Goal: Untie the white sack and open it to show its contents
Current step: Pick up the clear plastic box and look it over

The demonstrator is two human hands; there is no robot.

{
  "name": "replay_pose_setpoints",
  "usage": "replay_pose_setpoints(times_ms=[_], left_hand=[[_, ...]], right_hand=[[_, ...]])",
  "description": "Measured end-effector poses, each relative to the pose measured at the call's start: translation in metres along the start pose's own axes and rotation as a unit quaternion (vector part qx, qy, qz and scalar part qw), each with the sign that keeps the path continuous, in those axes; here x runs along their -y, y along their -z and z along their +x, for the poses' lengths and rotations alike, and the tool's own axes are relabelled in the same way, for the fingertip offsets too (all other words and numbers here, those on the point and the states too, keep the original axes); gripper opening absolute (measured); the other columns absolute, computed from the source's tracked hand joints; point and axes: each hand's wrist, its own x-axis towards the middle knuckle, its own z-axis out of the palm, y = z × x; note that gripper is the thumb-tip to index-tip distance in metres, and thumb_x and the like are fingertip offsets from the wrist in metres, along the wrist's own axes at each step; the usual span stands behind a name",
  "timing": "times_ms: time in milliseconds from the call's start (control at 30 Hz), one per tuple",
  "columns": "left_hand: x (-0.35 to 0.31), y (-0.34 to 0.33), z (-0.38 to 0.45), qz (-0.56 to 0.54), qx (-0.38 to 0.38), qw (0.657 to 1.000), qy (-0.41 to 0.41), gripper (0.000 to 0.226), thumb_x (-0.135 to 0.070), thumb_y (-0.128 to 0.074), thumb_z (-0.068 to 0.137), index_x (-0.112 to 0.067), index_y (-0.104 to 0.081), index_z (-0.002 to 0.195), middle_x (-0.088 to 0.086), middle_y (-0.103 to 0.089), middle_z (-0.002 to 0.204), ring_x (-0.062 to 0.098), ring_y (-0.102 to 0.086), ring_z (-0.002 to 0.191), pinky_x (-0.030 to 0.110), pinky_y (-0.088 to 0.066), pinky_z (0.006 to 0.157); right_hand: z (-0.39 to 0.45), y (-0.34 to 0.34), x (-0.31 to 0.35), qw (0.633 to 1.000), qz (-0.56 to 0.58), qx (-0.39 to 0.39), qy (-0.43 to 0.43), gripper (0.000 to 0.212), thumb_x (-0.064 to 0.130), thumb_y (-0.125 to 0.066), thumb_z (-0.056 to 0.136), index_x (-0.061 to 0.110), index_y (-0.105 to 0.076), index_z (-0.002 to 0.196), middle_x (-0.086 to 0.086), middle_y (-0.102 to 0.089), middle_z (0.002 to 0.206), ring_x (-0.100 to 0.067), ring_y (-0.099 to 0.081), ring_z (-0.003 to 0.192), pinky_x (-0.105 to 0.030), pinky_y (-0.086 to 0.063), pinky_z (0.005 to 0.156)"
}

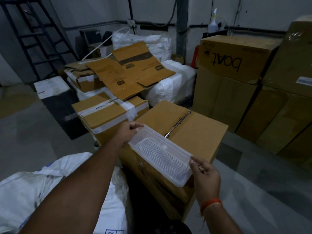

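Dim storeroom, grey floor (pixel 42 132), cardboard and white bundles stacked to the walls

Left hand (pixel 129 132) at frame centre, fingers curled over the far short end of a clear plastic tray (pixel 160 156), thumb on top of the rim. Right hand (pixel 205 174) at lower right, pinching the near short end, forefinger extended along the rim; orange thread band (pixel 211 204) on that wrist. Tray held level just above a brown carton (pixel 194 132) marked Crompton; ribbed, wavy pattern on its bottom, a small clear tab near the middle, contents otherwise not distinguishable.

White sack (pixel 33 188) at lower left, slumped beside the carton under the left forearm, neither hand touching it; mouth and tie not visible.

Beyond, taped cartons (pixel 104 115) left of centre, flattened cardboard sheet (pixel 128 71) on top, plastic-wrapped white bundle (pixel 173 85) behind. Large boxes (pixel 236 56) at right, one printed boAt upside down. Black ladder (pixel 38 36) upper left, spray bottle (pixel 212 22) upper right
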Motion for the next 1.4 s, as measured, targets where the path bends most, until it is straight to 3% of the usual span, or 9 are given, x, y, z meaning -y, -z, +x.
replay_pose_setpoints(times_ms=[300, 467, 567, 667, 867, 1000, 1200, 1300, 1400], left_hand=[[0.007, -0.007, -0.006, -0.018, -0.047, 0.999, 0.004, 0.023, -0.010, -0.061, 0.103, -0.018, -0.077, 0.117, 0.004, -0.071, 0.132, 0.023, -0.060, 0.127, 0.034, -0.050, 0.096], [-0.007, -0.024, -0.039, -0.042, -0.260, 0.962, 0.073, 0.010, -0.026, -0.072, 0.095, -0.033, -0.074, 0.101, 0.002, -0.073, 0.123, 0.025, -0.068, 0.112, 0.043, -0.058, 0.094], [-0.008, -0.039, -0.070, -0.070, -0.331, 0.937, 0.086, 0.014, -0.022, -0.075, 0.092, -0.031, -0.075, 0.103, 0.002, -0.068, 0.125, 0.026, -0.066, 0.112, 0.047, -0.059, 0.097], [-0.009, -0.060, -0.100, -0.131, -0.310, 0.935, 0.112, 0.017, -0.023, -0.076, 0.092, -0.034, -0.074, 0.105, 0.004, -0.069, 0.119, 0.027, -0.067, 0.107, 0.047, -0.060, 0.093], [-0.006, -0.093, -0.128, -0.266, -0.218, 0.926, 0.156, 0.017, -0.030, -0.079, 0.087, -0.039, -0.071, 0.098, 0.002, -0.072, 0.113, 0.023, -0.070, 0.102, 0.047, -0.062, 0.091], [0.003, -0.098, -0.127, -0.293, -0.199, 0.921, 0.164, 0.025, -0.028, -0.078, 0.080, -0.046, -0.071, 0.095, 0.005, -0.073, 0.109, 0.025, -0.073, 0.096, 0.049, -0.065, 0.085], [0.003, -0.097, -0.129, -0.307, -0.213, 0.914, 0.157, 0.027, -0.010, -0.078, 0.089, -0.034, -0.071, 0.099, 0.003, -0.068, 0.096, 0.018, -0.068, 0.079, 0.038, -0.065, 0.074], [0.004, -0.096, -0.128, -0.305, -0.205, 0.917, 0.158, 0.027, -0.011, -0.079, 0.087, -0.034, -0.072, 0.100, 0.004, -0.070, 0.100, 0.017, -0.070, 0.077, 0.042, -0.067, 0.078], [0.002, -0.093, -0.128, -0.303, -0.195, 0.918, 0.165, 0.029, -0.010, -0.079, 0.085, -0.034, -0.071, 0.100, 0.004, -0.070, 0.098, 0.018, -0.071, 0.076, 0.044, -0.067, 0.080]], right_hand=[[-0.002, 0.002, 0.001, 1.000, -0.008, 0.011, 0.007, 0.021, 0.046, -0.073, 0.079, 0.041, -0.077, 0.099, 0.007, -0.071, 0.113, -0.010, -0.071, 0.097, -0.045, -0.062, 0.085], [0.000, 0.010, 0.033, 0.976, -0.182, -0.057, 0.099, 0.011, 0.030, -0.075, 0.083, 0.035, -0.075, 0.093, 0.012, -0.048, 0.113, -0.015, -0.050, 0.115, -0.039, -0.051, 0.091], [0.020, 0.005, 0.068, 0.938, -0.283, 0.044, 0.197, 0.014, 0.028, -0.073, 0.087, 0.037, -0.073, 0.099, 0.013, -0.062, 0.107, -0.009, -0.054, 0.106, -0.029, -0.044, 0.087], [0.047, -0.011, 0.095, 0.929, -0.259, 0.191, 0.181, 0.015, 0.029, -0.070, 0.092, 0.032, -0.076, 0.105, 0.022, -0.064, 0.101, 0.002, -0.057, 0.097, -0.027, -0.047, 0.090], [0.083, -0.040, 0.092, 0.868, -0.324, 0.353, 0.131, 0.019, 0.018, -0.067, 0.094, 0.030, -0.079, 0.104, 0.010, -0.075, 0.105, -0.010, -0.067, 0.102, -0.023, -0.048, 0.087], [0.083, -0.039, 0.086, 0.869, -0.307, 0.373, 0.110, 0.028, 0.007, -0.064, 0.094, 0.024, -0.077, 0.111, 0.003, -0.072, 0.112, -0.001, -0.061, 0.096, -0.009, -0.042, 0.077], [0.084, -0.038, 0.081, 0.882, -0.270, 0.378, 0.078, 0.027, 0.006, -0.065, 0.094, 0.022, -0.078, 0.112, -0.001, -0.074, 0.111, 0.001, -0.062, 0.093, -0.013, -0.045, 0.082], [0.086, -0.037, 0.079, 0.887, -0.252, 0.380, 0.073, 0.026, 0.004, -0.064, 0.095, 0.017, -0.077, 0.114, -0.003, -0.074, 0.108, 0.003, -0.062, 0.086, -0.004, -0.048, 0.069], [0.086, -0.037, 0.079, 0.885, -0.245, 0.390, 0.070, 0.027, 0.003, -0.063, 0.096, 0.018, -0.076, 0.115, -0.002, -0.074, 0.109, 0.002, -0.063, 0.088, -0.009, -0.051, 0.077]])
